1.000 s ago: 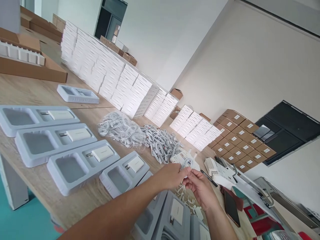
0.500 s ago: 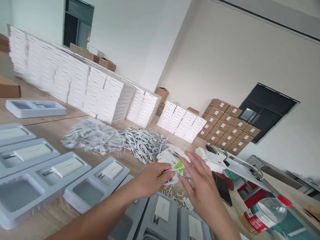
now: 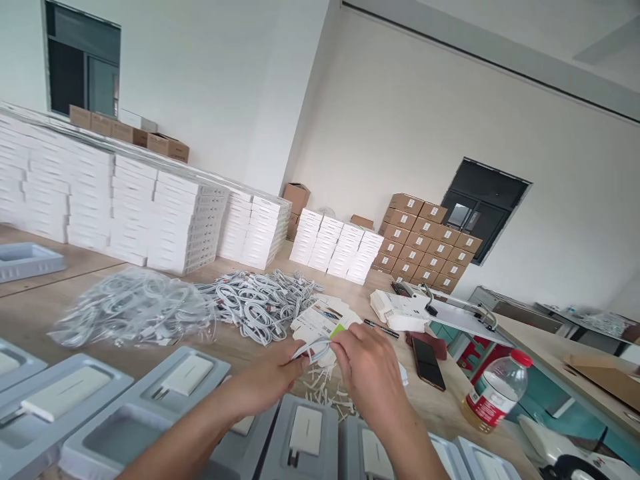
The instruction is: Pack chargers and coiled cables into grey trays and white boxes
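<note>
A coiled light-grey charging cable (image 3: 316, 347) is held up between my two hands over the table. My left hand (image 3: 273, 373) is closed on the coil's left side, thumb on top. At the coil's right end my right hand (image 3: 369, 363) pinches it, fingers bent together; the fingertips are partly hidden. Behind the coil lie printed cards (image 3: 320, 315), with a green patch showing by my right fingers. Below the hands are scattered small white ties (image 3: 325, 393). Grey trays stand close in front, one holding a white charger (image 3: 306, 430).
Loose cables (image 3: 255, 307) lie in a heap beside a clear plastic bag of cables (image 3: 135, 310). White boxes (image 3: 173, 223) are stacked behind. To the right are a phone (image 3: 429, 363), a pen (image 3: 381, 328) and a red-capped bottle (image 3: 497, 393). Brown cartons (image 3: 415, 240) are piled by the wall.
My right hand, spread beside the coil before, has closed in on its right end. My left hand still holds the cable. The view has swung to the right.
</note>
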`<control>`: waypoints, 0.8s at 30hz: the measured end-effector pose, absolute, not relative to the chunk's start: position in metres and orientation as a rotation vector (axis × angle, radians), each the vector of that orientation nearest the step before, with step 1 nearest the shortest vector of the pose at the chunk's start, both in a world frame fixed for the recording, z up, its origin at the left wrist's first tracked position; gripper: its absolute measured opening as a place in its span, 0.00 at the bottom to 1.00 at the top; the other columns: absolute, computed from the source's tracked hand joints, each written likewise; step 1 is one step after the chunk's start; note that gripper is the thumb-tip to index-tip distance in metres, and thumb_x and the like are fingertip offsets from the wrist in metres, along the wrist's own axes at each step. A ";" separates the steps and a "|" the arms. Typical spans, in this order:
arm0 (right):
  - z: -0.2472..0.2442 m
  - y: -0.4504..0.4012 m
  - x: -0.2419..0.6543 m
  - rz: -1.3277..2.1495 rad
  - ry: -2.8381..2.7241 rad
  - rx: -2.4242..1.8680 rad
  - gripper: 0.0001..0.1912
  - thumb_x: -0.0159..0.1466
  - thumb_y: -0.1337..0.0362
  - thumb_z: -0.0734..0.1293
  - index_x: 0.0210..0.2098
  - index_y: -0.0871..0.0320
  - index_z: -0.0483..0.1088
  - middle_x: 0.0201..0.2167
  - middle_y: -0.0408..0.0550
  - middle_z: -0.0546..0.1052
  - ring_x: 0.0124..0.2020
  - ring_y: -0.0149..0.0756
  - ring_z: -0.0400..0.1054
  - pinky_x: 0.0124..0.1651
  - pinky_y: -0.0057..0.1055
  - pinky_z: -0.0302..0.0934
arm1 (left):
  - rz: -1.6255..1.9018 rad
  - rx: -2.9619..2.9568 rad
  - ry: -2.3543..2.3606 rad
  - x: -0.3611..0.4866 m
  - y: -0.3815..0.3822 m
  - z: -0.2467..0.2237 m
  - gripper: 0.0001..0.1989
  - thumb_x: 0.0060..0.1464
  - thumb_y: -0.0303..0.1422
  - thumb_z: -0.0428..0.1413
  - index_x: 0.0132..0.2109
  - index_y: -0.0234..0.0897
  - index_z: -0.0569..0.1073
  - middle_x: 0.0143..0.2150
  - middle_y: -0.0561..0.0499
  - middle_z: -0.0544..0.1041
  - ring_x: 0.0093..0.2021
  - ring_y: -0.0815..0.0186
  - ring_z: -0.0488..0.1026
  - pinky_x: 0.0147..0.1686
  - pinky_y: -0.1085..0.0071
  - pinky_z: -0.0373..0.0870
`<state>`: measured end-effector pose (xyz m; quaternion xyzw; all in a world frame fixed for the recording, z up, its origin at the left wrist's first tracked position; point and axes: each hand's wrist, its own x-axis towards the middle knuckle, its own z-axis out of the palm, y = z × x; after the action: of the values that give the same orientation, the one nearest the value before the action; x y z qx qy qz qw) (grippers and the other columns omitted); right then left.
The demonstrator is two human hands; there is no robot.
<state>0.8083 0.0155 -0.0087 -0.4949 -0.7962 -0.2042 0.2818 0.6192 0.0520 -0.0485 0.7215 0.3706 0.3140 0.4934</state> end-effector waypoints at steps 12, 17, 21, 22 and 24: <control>-0.028 0.025 0.794 0.594 -1.731 -1.154 0.14 0.69 0.53 0.59 0.32 0.54 0.65 0.24 0.41 0.74 0.24 0.34 0.71 0.30 0.29 0.61 | 0.803 1.768 0.766 0.625 0.057 -0.060 0.18 0.60 0.50 0.48 0.38 0.40 0.67 0.27 0.57 0.63 0.25 0.70 0.55 0.25 0.73 0.54; -0.033 0.027 0.791 0.764 -1.686 -1.077 0.15 0.67 0.52 0.61 0.32 0.56 0.68 0.26 0.44 0.77 0.23 0.34 0.71 0.30 0.30 0.64 | 0.825 1.554 0.603 0.626 0.056 -0.057 0.13 0.56 0.45 0.53 0.37 0.39 0.64 0.27 0.59 0.62 0.22 0.73 0.50 0.21 0.73 0.47; -0.035 0.026 0.791 0.259 -1.804 -1.230 0.07 0.65 0.60 0.63 0.35 0.55 0.72 0.30 0.46 0.76 0.28 0.37 0.69 0.33 0.32 0.63 | 0.869 1.452 0.693 0.625 0.056 -0.051 0.09 0.52 0.39 0.53 0.37 0.40 0.64 0.20 0.62 0.53 0.21 0.71 0.48 0.22 0.73 0.45; -0.034 0.026 0.793 0.116 -1.810 -1.241 0.06 0.64 0.63 0.64 0.39 0.55 0.72 0.34 0.48 0.76 0.32 0.38 0.70 0.36 0.34 0.64 | 0.896 1.501 0.737 0.624 0.056 -0.049 0.08 0.52 0.39 0.52 0.37 0.40 0.65 0.20 0.61 0.54 0.22 0.70 0.50 0.22 0.72 0.47; -0.031 0.026 0.798 -0.034 -1.807 -1.210 0.15 0.62 0.66 0.65 0.48 0.54 0.70 0.46 0.52 0.74 0.44 0.43 0.70 0.45 0.38 0.65 | 0.968 1.709 0.861 0.622 0.053 -0.045 0.06 0.55 0.36 0.49 0.38 0.40 0.67 0.24 0.58 0.63 0.26 0.67 0.59 0.27 0.71 0.55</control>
<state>0.7983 0.0259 -0.0314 -0.4926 -0.7357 -0.0139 0.4647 0.6216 0.0534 -0.0445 0.6999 0.3526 0.3964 0.4782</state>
